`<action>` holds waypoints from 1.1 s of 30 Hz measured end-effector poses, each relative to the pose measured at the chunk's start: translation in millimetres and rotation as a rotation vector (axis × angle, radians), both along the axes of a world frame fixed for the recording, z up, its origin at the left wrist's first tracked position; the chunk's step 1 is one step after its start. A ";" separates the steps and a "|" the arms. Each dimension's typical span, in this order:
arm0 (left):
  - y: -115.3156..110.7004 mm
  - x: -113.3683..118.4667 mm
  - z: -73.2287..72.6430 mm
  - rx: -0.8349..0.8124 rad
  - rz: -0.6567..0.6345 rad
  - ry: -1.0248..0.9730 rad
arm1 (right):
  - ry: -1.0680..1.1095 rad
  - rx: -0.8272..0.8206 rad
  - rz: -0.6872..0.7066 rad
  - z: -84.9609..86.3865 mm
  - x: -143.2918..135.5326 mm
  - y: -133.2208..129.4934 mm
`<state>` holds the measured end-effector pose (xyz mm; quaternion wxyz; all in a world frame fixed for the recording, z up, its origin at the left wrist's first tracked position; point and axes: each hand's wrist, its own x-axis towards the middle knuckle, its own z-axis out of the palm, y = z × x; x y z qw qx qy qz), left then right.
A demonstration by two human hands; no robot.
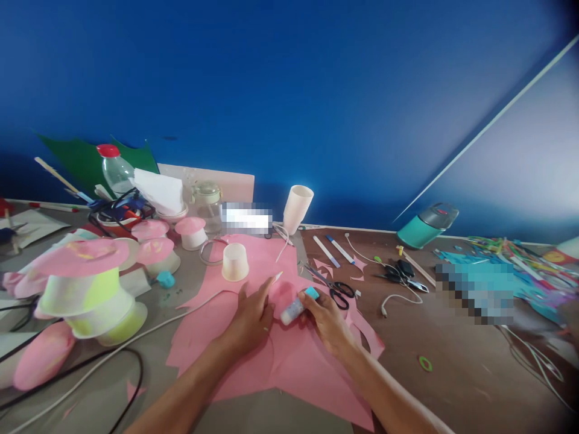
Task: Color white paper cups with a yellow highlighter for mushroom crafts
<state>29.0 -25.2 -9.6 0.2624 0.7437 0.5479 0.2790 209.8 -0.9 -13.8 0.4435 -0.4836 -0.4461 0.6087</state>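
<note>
My right hand (328, 319) is closed around a small translucent glue bottle (293, 311) with a turquoise cap, held tilted over pink paper. My left hand (253, 316) is closed just left of the bottle, its fingers bent. A small white pointed tip (277, 276) shows at its index finger; what it belongs to is unclear. Under both hands lies a large cut sheet of pink paper (235, 377). Beyond the left hand a white paper cup (235, 263) stands upside down on the sheet. Black-handled scissors (339, 292) lie right of the bottle.
Stacked cups with pink paper tops (85, 295) stand at left, near a white cable (149, 331). A tall white cup (297, 208) leans at the blue wall. Two markers (332, 250), a keychain (402, 274) and a teal flask (427, 226) lie at right.
</note>
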 end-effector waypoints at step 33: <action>-0.8 -2.5 -3.9 0.127 -0.113 0.311 | -0.426 0.363 -0.031 26.6 16.1 -1.1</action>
